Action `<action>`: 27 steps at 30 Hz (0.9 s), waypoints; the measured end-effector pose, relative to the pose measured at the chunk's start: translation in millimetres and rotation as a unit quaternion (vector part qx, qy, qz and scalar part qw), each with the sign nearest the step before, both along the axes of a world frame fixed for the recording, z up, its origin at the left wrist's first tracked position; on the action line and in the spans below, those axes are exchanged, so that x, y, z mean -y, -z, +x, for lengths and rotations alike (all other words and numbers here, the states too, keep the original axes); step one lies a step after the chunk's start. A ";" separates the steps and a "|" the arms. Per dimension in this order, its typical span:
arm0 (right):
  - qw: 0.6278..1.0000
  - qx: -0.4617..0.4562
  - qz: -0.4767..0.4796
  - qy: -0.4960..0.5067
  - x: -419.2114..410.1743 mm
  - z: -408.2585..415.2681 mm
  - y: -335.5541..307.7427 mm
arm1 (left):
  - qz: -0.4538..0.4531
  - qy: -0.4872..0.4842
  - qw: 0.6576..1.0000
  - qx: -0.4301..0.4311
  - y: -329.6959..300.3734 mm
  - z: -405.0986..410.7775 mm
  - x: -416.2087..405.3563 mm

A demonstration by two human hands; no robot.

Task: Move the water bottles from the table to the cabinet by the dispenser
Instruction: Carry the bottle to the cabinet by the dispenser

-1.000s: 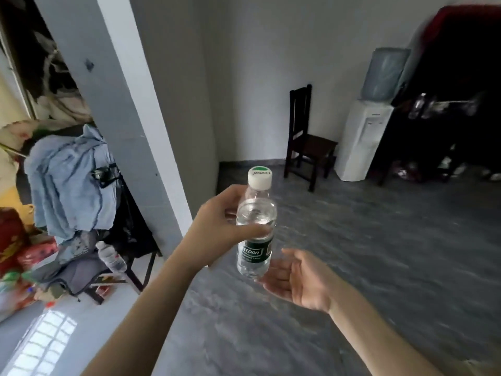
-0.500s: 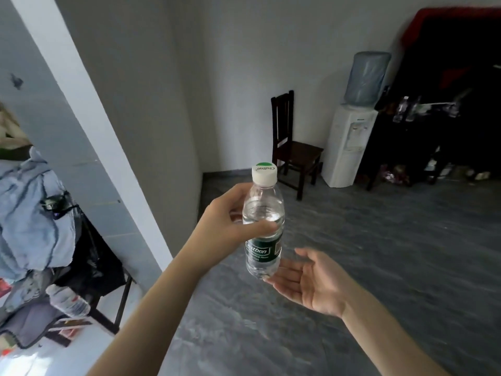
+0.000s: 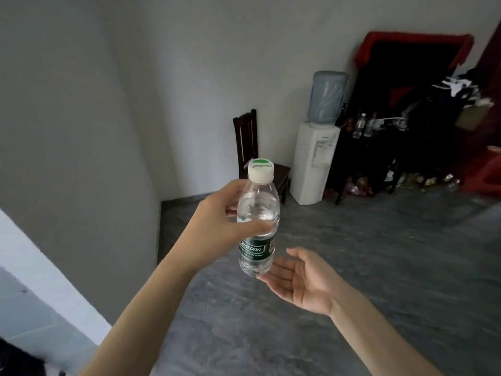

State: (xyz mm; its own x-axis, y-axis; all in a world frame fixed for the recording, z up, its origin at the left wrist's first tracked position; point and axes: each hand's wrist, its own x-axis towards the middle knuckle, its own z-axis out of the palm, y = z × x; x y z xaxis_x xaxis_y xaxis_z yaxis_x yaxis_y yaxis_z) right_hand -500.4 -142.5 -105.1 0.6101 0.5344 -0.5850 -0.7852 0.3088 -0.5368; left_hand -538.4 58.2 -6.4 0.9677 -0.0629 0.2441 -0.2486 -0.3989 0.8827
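My left hand (image 3: 217, 226) grips a clear water bottle (image 3: 257, 221) with a white cap and green label, held upright in front of me. My right hand (image 3: 301, 280) lies palm up with relaxed fingers just under and to the right of the bottle's base, fingertips close to it. Far across the room a white water dispenser (image 3: 314, 161) with a blue jug stands against the wall. Right of it is a dark cabinet (image 3: 379, 156) with two clear bottles (image 3: 362, 127) standing on its top.
A dark wooden chair (image 3: 249, 147) stands left of the dispenser. Clutter lies on the floor under the cabinet (image 3: 423, 180), and red furniture (image 3: 485, 169) sits at the right edge. A grey wall and white pillar (image 3: 46, 272) rise on my left. Grey floor stretches ahead.
The view has swung right: the table with clothes and a bottle left the frame, and the dispenser and cabinet came nearer the centre. Both hands keep their pose with the bottle.
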 end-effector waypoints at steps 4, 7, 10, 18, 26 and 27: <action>1.000 -0.007 0.005 0.026 6.9 41.8 2.2 | 0.016 0.025 1.000 -0.011 -0.3 57.3 5.2; 0.999 -0.001 0.004 0.042 21.1 75.2 5.4 | 0.028 0.052 0.998 -0.017 2.1 99.9 15.9; 0.998 -0.003 0.001 0.069 40.9 113.5 8.9 | 0.027 0.072 0.997 -0.024 6.0 147.2 31.8; 0.995 0.014 -0.009 0.102 110.1 242.6 10.5 | 0.026 0.128 0.991 -0.013 9.5 291.6 100.7; 0.994 0.010 -0.002 0.112 173.5 367.7 1.1 | 0.035 0.139 0.990 -0.002 3.9 421.9 174.0; 0.993 0.005 -0.002 0.116 179.1 380.1 1.0 | 0.032 0.141 0.990 -0.007 5.2 434.3 180.4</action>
State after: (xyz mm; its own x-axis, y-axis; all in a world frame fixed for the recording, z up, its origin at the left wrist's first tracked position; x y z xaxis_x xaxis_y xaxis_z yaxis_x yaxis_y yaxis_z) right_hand -120.3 -321.6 -106.1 0.7227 0.3764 -0.5797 -0.6874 0.4795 -0.5455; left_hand -104.0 -122.2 -11.6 0.9128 -0.3451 0.2184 -0.3465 -0.3713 0.8614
